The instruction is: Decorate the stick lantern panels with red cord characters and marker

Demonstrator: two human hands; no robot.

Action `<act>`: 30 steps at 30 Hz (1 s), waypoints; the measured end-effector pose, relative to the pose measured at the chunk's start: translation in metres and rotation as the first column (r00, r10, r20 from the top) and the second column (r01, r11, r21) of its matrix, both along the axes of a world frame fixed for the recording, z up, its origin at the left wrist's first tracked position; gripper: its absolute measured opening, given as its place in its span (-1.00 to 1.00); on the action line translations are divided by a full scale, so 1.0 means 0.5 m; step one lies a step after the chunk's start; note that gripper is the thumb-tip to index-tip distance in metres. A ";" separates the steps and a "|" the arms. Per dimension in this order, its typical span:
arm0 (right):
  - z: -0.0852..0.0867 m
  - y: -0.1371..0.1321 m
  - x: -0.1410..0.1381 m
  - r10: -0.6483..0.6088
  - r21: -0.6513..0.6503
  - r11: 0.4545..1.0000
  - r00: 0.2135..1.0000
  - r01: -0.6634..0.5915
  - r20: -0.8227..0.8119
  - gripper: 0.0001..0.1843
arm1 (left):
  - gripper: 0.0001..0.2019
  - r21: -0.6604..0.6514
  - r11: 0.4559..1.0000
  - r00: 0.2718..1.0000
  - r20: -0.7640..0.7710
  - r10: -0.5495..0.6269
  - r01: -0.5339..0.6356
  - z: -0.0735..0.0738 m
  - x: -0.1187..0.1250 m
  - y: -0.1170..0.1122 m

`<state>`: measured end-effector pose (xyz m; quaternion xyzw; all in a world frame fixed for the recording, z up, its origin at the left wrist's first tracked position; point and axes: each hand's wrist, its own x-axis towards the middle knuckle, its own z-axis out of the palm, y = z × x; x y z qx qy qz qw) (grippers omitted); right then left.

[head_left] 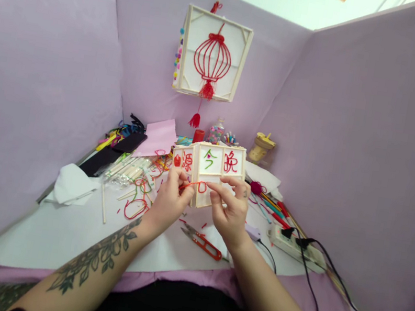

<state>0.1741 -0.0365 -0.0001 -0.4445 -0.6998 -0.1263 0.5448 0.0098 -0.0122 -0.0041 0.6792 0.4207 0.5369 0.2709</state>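
Observation:
Both hands are at a small white-panelled stick box (210, 158) with red and green characters on its faces. My left hand (171, 194) is closed in a pinch on a thin orange-red cord (194, 183). The cord runs across the lower panel toward my right fingertips and joins a small red loop shape there. My right hand (231, 207) has its index finger stretched to the cord and loop, with the thumb a little apart. Red-handled thread snips (203, 241) lie below the box. Part of the box is hidden behind my hands.
A larger box lantern (215, 56) with a red lantern design hangs ahead. Cord scraps (138, 202) and bagged sticks (128, 167) lie left. A power strip (297, 249) with black cables is on the right. A pompom jar (217, 131) and yellow-lidded cup (262, 147) stand behind.

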 end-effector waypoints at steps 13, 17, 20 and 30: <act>0.009 0.005 -0.001 0.018 0.015 1.000 0.995 -0.019 0.095 -0.79 | -0.82 -0.016 1.000 1.000 0.013 -0.004 0.004 0.002 0.001 0.000; 0.009 0.007 0.000 0.014 -0.003 1.000 0.994 -0.014 0.105 -0.81 | -0.81 -0.029 0.999 0.999 0.034 -0.018 0.019 0.002 0.001 0.000; 0.008 0.006 0.001 0.015 -0.008 1.000 0.995 -0.014 0.095 -0.80 | -0.81 -0.022 1.000 1.000 0.022 -0.014 0.014 0.001 0.001 0.000; 0.008 -0.001 0.000 0.023 -0.022 1.000 0.997 -0.021 0.069 -0.78 | -0.80 -0.011 1.000 1.000 0.019 -0.021 0.021 0.001 0.000 0.000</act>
